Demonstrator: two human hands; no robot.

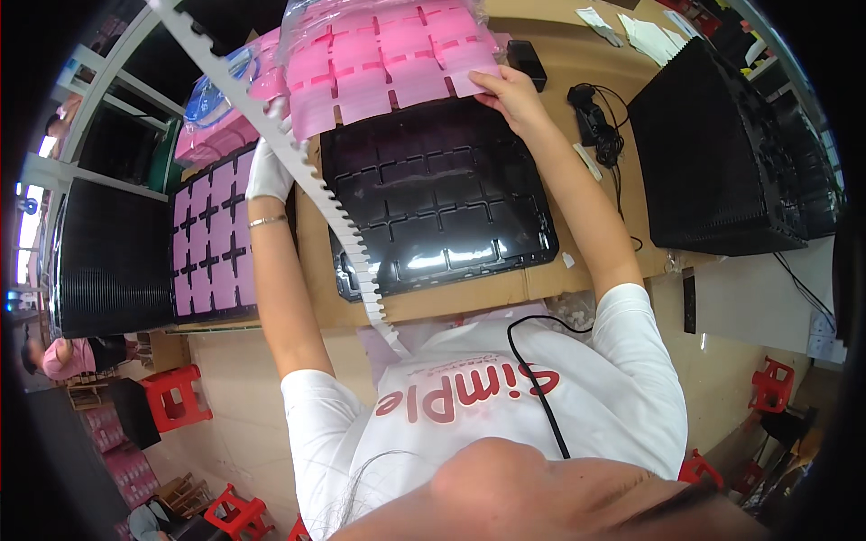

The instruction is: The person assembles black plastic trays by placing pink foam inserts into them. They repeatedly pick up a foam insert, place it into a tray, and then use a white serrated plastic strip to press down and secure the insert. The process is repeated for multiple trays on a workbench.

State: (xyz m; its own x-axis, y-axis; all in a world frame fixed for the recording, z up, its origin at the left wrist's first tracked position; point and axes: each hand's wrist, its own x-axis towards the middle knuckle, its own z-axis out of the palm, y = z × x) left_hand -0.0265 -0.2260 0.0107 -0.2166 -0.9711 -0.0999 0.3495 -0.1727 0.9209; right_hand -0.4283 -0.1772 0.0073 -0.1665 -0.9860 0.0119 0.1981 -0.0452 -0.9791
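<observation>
A pink foam sheet [410,81] with cross-shaped slots hangs over the far edge of a shiny black plastic tray [442,239] in front of me. My right hand [514,97] is closed on the sheet's near right corner, thumb on top. My left hand [269,173], in a white glove, is by the sheet's left side. A long white toothed strip [338,216] crosses in front of it and hides its fingers, so their grip cannot be made out. Raised cross-shaped ridges divide the tray into compartments.
Left of the tray lies another black tray with pink pieces [203,261], beside a stack of black trays [113,257]. A taller black stack [722,149] stands at right. A coiled black cable [606,144] and a black box [526,65] lie between. Red stools [176,397] stand behind.
</observation>
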